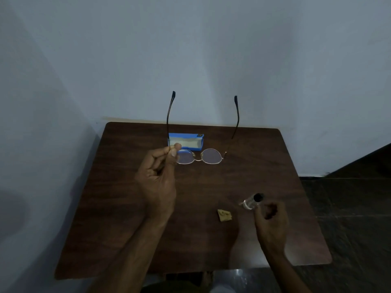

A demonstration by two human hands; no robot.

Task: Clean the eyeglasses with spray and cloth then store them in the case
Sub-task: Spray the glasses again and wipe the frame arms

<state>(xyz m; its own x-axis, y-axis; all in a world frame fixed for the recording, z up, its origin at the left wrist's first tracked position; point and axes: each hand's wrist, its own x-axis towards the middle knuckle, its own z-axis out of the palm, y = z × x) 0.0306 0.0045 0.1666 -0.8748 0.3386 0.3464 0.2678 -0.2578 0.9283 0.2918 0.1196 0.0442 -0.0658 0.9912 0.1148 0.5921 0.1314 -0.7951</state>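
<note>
I hold the eyeglasses (208,156), thin gold rims with dark temples, above the table; both temples are unfolded and point away from me. My left hand (157,178) pinches the frame at its left hinge. A small clear spray bottle (250,201) with a black cap is at the right, tilted. My right hand (271,222) has its curled fingertips at the bottle's base; whether they grip it is unclear. A small folded tan cloth (224,215) lies left of the bottle. The blue case (186,141) lies open at the back.
The dark wooden table (118,208) stands in a corner against pale walls (190,60). Dark floor (349,208) shows on the right. The table's near edge is close to my body.
</note>
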